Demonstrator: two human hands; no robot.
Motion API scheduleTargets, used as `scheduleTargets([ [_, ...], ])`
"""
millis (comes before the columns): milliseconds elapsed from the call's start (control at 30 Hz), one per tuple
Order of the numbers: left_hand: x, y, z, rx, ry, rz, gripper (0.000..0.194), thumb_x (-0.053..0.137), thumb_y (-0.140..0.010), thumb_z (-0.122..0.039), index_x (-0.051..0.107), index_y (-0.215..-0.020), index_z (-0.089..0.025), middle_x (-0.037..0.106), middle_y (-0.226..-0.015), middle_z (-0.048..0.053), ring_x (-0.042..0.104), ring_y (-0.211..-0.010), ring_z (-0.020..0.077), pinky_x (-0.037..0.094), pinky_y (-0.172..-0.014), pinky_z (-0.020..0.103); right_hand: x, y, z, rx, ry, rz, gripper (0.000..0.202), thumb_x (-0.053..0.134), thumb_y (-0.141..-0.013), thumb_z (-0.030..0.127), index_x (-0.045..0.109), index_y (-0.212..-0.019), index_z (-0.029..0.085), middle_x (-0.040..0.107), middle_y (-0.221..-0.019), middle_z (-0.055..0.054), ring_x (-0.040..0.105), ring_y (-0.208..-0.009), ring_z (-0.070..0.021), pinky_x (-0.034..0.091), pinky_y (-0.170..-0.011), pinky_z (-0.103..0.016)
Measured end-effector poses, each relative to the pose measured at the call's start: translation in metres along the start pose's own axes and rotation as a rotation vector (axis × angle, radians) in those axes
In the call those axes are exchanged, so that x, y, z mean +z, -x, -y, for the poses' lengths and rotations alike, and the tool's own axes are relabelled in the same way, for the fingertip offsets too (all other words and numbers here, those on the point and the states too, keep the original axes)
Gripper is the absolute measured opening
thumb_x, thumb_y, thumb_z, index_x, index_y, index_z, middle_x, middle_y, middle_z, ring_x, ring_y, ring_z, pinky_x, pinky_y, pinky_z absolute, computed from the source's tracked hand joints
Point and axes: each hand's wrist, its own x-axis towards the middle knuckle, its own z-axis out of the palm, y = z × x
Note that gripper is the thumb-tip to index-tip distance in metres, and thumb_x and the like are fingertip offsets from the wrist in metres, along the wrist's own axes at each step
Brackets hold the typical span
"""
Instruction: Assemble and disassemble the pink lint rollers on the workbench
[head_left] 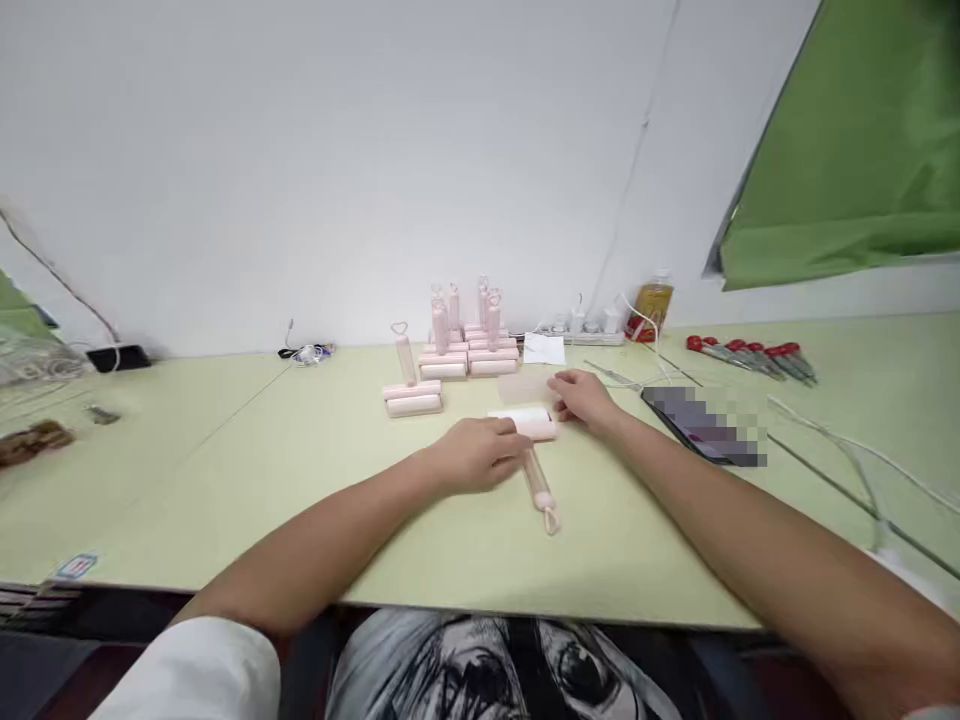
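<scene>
A pink-and-white lint roller (534, 425) lies on the table in front of me, its clear handle with a pink loop pointing toward me. My left hand (480, 453) is closed at the roller's left end, fingers curled over where the handle meets the head. Just beyond the roller, my right hand (583, 398) pinches the right edge of a pale translucent plastic cover (523, 388). Its lower fingers come close to the roller's right end; whether they touch it I cannot tell. Another lint roller (412, 398) stands to the left, handle up.
Several similar lint rollers (469, 362) stand grouped near the wall. A white paper (544, 348) lies beside them. To the right are a phone (701, 425), cables, a bottle (651, 308) and several red-capped tools (750, 355). A power strip (592, 338) runs along the wall.
</scene>
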Motion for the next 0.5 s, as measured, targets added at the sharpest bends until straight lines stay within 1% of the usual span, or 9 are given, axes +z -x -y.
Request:
scheduleTargets([
  [100, -0.024, 0.003, 0.026, -0.363, -0.064, -0.369, 0.014, 0.051, -0.085, -0.027, 0.058, -0.096, -0.021, 0.060, -0.088, 0.005, 0.058, -0.078, 0.0169, 0.042, -0.067, 0.029, -0.005, 0.004, 0.000, -0.043, 0.026, -0.045, 0.045, 0.061, -0.078, 0.032, 0.059, -0.119, 0.013, 0.066, -0.105, -0.013, 0.057, -0.049, -0.0106, 0.042, -0.036, -0.022],
  [167, -0.040, 0.013, 0.049, -0.683, -0.096, -0.657, 0.015, 0.053, -0.084, -0.029, 0.053, -0.096, -0.019, 0.058, -0.084, 0.004, 0.055, -0.075, 0.0168, 0.043, -0.069, 0.030, -0.008, 0.006, 0.003, -0.086, 0.043, -0.079, 0.045, 0.062, -0.077, 0.032, 0.060, -0.119, 0.015, 0.066, -0.106, -0.012, 0.056, -0.051, -0.0106, 0.041, -0.038, -0.021],
  [200, -0.047, 0.021, 0.062, -0.800, -0.104, -0.752, 0.019, 0.055, -0.083, -0.031, 0.051, -0.097, -0.019, 0.056, -0.084, 0.003, 0.054, -0.073, 0.0166, 0.043, -0.069, 0.031, -0.009, 0.007, 0.005, -0.110, 0.050, -0.096, 0.044, 0.061, -0.076, 0.032, 0.061, -0.118, 0.016, 0.066, -0.106, -0.011, 0.056, -0.052, -0.0107, 0.041, -0.040, -0.022],
  [233, -0.052, 0.030, 0.075, -0.887, -0.101, -0.809, 0.024, 0.056, -0.081, -0.033, 0.049, -0.100, -0.019, 0.056, -0.087, 0.003, 0.053, -0.074, 0.0164, 0.043, -0.070, 0.031, -0.010, 0.009, 0.008, -0.131, 0.054, -0.111, 0.043, 0.060, -0.076, 0.031, 0.062, -0.116, 0.016, 0.067, -0.106, -0.010, 0.056, -0.054, -0.0108, 0.042, -0.043, -0.022],
  [267, -0.056, 0.039, 0.087, -0.947, -0.092, -0.828, 0.029, 0.057, -0.081, -0.036, 0.048, -0.101, -0.019, 0.056, -0.094, 0.005, 0.054, -0.076, 0.0165, 0.044, -0.072, 0.032, -0.011, 0.010, 0.011, -0.157, 0.055, -0.122, 0.041, 0.060, -0.076, 0.031, 0.062, -0.115, 0.016, 0.067, -0.106, -0.010, 0.056, -0.055, -0.0110, 0.043, -0.046, -0.023],
  [300, -0.057, 0.048, 0.098, -0.983, -0.072, -0.793, 0.033, 0.058, -0.080, -0.041, 0.049, -0.102, -0.018, 0.055, -0.101, 0.007, 0.054, -0.079, 0.0173, 0.044, -0.074, 0.033, -0.011, 0.013, 0.014, -0.189, 0.056, -0.129, 0.040, 0.059, -0.076, 0.031, 0.063, -0.113, 0.017, 0.067, -0.105, -0.009, 0.056, -0.057, -0.0112, 0.044, -0.049, -0.024],
  [367, -0.052, 0.062, 0.114, -1.014, 0.018, -0.641, 0.043, 0.058, -0.078, -0.051, 0.050, -0.104, -0.017, 0.056, -0.108, 0.010, 0.056, -0.092, 0.0218, 0.044, -0.078, 0.034, -0.010, 0.018, 0.020, -0.272, 0.059, -0.133, 0.037, 0.057, -0.077, 0.031, 0.065, -0.109, 0.016, 0.067, -0.101, -0.007, 0.056, -0.059, -0.0118, 0.046, -0.055, -0.026],
  [433, -0.043, 0.068, 0.121, -0.996, 0.135, -0.504, 0.047, 0.058, -0.077, -0.054, 0.052, -0.108, -0.018, 0.059, -0.110, 0.010, 0.056, -0.098, 0.0232, 0.043, -0.080, 0.033, -0.007, 0.026, 0.024, -0.358, 0.061, -0.118, 0.034, 0.056, -0.078, 0.032, 0.066, -0.106, 0.016, 0.068, -0.098, -0.006, 0.055, -0.059, -0.0121, 0.046, -0.058, -0.028],
  [500, -0.032, 0.067, 0.120, -0.969, 0.227, -0.398, 0.044, 0.060, -0.074, -0.054, 0.057, -0.101, -0.020, 0.063, -0.100, 0.005, 0.058, -0.090, 0.0213, 0.042, -0.075, 0.030, -0.003, 0.033, 0.028, -0.414, 0.055, -0.081, 0.034, 0.056, -0.077, 0.032, 0.067, -0.105, 0.017, 0.068, -0.095, -0.006, 0.054, -0.059, -0.0123, 0.045, -0.059, -0.028],
])
